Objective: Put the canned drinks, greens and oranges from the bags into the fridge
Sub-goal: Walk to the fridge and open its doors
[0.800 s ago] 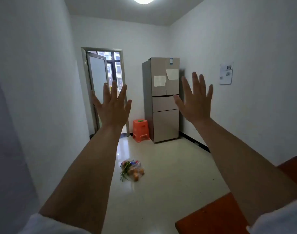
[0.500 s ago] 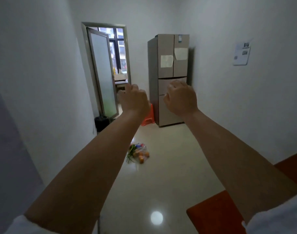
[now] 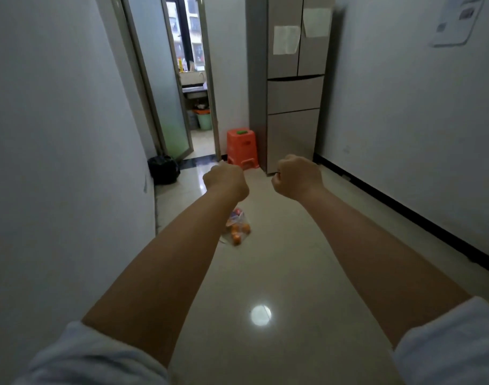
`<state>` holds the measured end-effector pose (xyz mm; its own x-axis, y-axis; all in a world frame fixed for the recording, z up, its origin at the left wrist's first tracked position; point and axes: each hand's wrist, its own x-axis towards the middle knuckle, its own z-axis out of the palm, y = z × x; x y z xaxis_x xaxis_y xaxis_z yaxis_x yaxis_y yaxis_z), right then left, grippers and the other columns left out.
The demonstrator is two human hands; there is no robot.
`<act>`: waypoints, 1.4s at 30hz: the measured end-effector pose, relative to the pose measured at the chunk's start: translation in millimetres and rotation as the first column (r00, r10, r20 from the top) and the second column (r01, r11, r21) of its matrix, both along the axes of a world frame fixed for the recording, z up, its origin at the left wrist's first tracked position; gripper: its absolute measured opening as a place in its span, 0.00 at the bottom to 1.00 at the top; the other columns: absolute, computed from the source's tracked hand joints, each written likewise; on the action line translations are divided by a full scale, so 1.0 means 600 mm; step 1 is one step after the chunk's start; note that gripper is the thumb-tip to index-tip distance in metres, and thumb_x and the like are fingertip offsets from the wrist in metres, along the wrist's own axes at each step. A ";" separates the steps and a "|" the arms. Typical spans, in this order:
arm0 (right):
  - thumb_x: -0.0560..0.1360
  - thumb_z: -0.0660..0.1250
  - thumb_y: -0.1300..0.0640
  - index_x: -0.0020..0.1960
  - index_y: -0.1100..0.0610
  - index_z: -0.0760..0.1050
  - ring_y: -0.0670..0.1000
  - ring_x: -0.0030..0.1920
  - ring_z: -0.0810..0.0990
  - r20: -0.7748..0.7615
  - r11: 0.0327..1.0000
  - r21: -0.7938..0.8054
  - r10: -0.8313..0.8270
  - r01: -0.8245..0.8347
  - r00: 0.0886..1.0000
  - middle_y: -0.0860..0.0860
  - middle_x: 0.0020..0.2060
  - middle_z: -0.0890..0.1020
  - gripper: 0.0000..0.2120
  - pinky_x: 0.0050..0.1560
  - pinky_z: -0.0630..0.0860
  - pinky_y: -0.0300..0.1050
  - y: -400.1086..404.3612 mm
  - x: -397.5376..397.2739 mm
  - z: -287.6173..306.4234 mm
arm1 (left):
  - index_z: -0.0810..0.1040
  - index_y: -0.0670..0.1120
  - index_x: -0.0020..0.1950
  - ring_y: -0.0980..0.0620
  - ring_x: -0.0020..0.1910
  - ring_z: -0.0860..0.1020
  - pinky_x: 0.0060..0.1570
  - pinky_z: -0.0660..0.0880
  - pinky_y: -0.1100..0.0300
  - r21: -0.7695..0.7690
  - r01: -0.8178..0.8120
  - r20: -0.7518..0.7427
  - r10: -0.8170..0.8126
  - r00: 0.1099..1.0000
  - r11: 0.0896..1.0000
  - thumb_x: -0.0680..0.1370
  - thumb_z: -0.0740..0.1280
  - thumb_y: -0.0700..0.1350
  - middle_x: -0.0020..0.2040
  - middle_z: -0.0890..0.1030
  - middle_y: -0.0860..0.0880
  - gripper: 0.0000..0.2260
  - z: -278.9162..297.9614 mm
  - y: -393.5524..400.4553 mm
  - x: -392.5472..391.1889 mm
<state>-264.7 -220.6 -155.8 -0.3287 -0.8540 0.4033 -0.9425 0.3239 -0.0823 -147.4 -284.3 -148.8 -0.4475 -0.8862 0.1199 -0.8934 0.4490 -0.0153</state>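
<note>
A clear plastic bag [image 3: 237, 227] with oranges and a coloured can lies on the pale floor, partly hidden behind my left forearm. A tall beige fridge [image 3: 293, 87] stands against the far wall with all its doors closed and two paper notes on the upper doors. Both my arms reach forward at chest height. My left hand [image 3: 226, 181] is curled into a fist and holds nothing. My right hand [image 3: 297, 176] is also a fist with nothing in it. Both fists hover in the air well above the bag and short of the fridge.
An orange plastic stool [image 3: 242, 147] stands left of the fridge. A black bag [image 3: 164, 169] sits by the frosted glass door [image 3: 165, 87], which opens onto a kitchen. White walls close in on both sides, and a ceiling light reflects off the floor [image 3: 261, 315].
My spread-out hands have curled into fists and dropped lower. The view has tilted down and moved closer to the bag and fridge; the red surface at the lower right is gone from view.
</note>
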 end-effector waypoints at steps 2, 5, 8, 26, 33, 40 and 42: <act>0.75 0.58 0.57 0.56 0.64 0.76 0.60 0.57 0.77 0.016 1.000 0.026 0.002 -0.002 1.000 0.60 0.56 0.78 0.15 0.53 0.74 0.47 -0.069 -0.050 -0.006 | 0.74 0.41 0.61 0.46 0.61 0.74 0.49 0.69 0.58 0.017 0.013 0.018 -0.014 1.000 1.000 0.78 0.58 0.41 0.63 0.74 0.43 0.13 -0.005 -0.076 -0.050; 0.75 0.59 0.57 0.55 0.64 0.76 0.60 0.56 0.76 0.047 1.000 0.014 -0.013 0.013 0.999 0.60 0.55 0.78 0.14 0.53 0.73 0.47 -0.164 -0.125 -0.008 | 0.74 0.42 0.61 0.46 0.59 0.75 0.47 0.68 0.59 0.043 0.030 0.010 -0.031 0.999 0.999 0.78 0.59 0.42 0.62 0.74 0.43 0.13 -0.010 -0.179 -0.119; 0.75 0.59 0.58 0.53 0.65 0.76 0.60 0.55 0.77 0.085 1.000 -0.009 -0.019 0.020 0.996 0.61 0.54 0.78 0.13 0.51 0.74 0.47 -0.252 -0.198 -0.016 | 0.75 0.42 0.59 0.46 0.57 0.76 0.45 0.67 0.58 0.048 0.058 -0.002 -0.058 0.998 0.997 0.78 0.59 0.43 0.59 0.76 0.44 0.12 -0.020 -0.278 -0.190; 0.74 0.58 0.60 0.51 0.66 0.77 0.61 0.52 0.77 0.120 0.967 -0.083 -0.232 0.242 0.965 0.62 0.52 0.79 0.13 0.44 0.69 0.44 -0.843 -0.758 0.003 | 0.77 0.39 0.58 0.40 0.58 0.76 0.58 0.75 0.51 0.046 0.238 -0.078 -0.234 0.969 0.970 0.78 0.62 0.46 0.58 0.77 0.40 0.14 -0.005 -0.931 -0.748; 0.75 0.58 0.61 0.53 0.66 0.76 0.61 0.53 0.76 0.145 0.959 -0.008 -0.278 0.282 0.950 0.62 0.54 0.78 0.13 0.44 0.68 0.45 -1.043 -1.029 -0.010 | 0.77 0.39 0.58 0.40 0.58 0.75 0.54 0.74 0.51 -0.009 0.280 -0.040 -0.281 0.959 0.960 0.78 0.60 0.46 0.58 0.77 0.40 0.14 -0.005 -1.143 -1.005; 0.75 0.58 0.61 0.53 0.66 0.76 0.61 0.52 0.77 0.168 0.960 -0.003 -0.274 0.279 0.947 0.63 0.53 0.79 0.13 0.44 0.69 0.45 -1.255 -1.307 -0.004 | 0.77 0.38 0.56 0.40 0.57 0.76 0.51 0.74 0.52 -0.010 0.272 -0.007 -0.272 0.962 0.962 0.78 0.60 0.46 0.56 0.78 0.40 0.13 -0.009 -1.360 -1.255; 0.75 0.57 0.61 0.53 0.66 0.76 0.62 0.52 0.77 0.175 0.965 0.014 -0.261 0.263 0.949 0.63 0.53 0.79 0.14 0.42 0.68 0.45 -1.316 -1.368 -0.021 | 0.77 0.38 0.55 0.40 0.55 0.76 0.50 0.74 0.52 -0.004 0.264 0.022 -0.264 0.964 0.965 0.78 0.60 0.45 0.55 0.78 0.39 0.13 -0.018 -1.418 -1.315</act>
